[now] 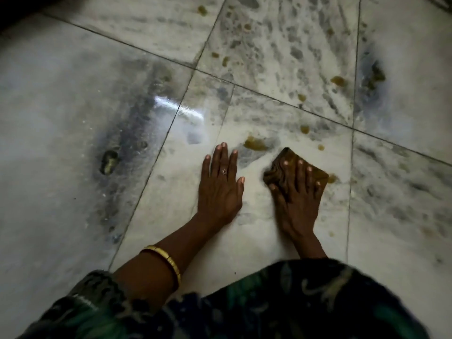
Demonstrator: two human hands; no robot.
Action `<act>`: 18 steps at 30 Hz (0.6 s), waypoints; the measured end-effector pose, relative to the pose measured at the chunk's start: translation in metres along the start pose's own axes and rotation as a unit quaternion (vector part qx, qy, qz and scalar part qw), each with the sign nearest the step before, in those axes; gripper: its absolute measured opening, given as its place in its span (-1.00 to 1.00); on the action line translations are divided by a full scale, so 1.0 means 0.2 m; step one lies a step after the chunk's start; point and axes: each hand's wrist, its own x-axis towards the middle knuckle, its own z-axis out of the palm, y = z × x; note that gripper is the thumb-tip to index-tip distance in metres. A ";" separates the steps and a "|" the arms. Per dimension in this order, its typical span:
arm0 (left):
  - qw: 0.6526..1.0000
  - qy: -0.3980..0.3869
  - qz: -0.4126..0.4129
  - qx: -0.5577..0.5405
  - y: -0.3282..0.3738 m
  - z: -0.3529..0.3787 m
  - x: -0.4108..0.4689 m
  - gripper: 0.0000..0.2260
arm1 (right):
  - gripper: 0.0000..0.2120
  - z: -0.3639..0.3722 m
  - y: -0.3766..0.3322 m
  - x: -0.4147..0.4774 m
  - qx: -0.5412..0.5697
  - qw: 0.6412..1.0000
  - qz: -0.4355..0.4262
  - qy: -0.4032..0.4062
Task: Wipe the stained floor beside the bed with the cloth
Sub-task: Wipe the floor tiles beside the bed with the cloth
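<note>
The right hand (296, 196) lies flat on a folded brown cloth (285, 156), fingers spread and straight, pressing it against the marble floor (61, 118) rather than gripping it. The cloth's edges look blurred, which suggests a wiping stroke is under way. The left hand (220, 184) is planted palm-down on bare tile just beside it, fingers straight and close together. It holds nothing and seems to be taking the person's weight. It wears a ring (223, 171), and a gold bangle (163, 260) sits on the forearm.

Just beyond the cloth, between the two hands' fingertips, is the largest yellow-brown stain (255, 143). A small patch (332, 178) shows at the cloth's right edge, and further spots (304, 129) trail away up the tiles towards another blotch (338, 80). The floor around them looks wet and streaky. A dark patterned garment (293, 302) fills the bottom of the view. The top-left corner is in deep shadow, and I cannot tell whether that is the bed.

The main risk is smearing. The cloth already looks dark and soiled, so pushing it through the big stain may spread a film across the tile instead of lifting it. Because the cloth is only pressed, not gripped, it could also bunch or slip out from under the palm on a fast stroke. The bracing hand rests on a slick-looking surface and could slide if more weight shifts forward. The scattered far spots are easy to miss in this dim light.
</note>
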 end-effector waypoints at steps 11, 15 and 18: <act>0.999 0.024 -0.018 0.025 -0.02 -0.02 -0.02 -0.37 | -0.38 0.06 -0.36 0.37 0.008 0.983 -0.184 0.012; 0.999 0.021 -0.013 0.036 0.01 -0.03 0.00 -0.36 | -0.33 0.04 -0.02 0.18 -0.033 0.971 -0.235 0.023; 0.999 0.009 -0.007 0.051 0.02 -0.04 0.00 -0.36 | -0.37 0.00 0.23 0.23 -0.039 0.989 -0.141 0.029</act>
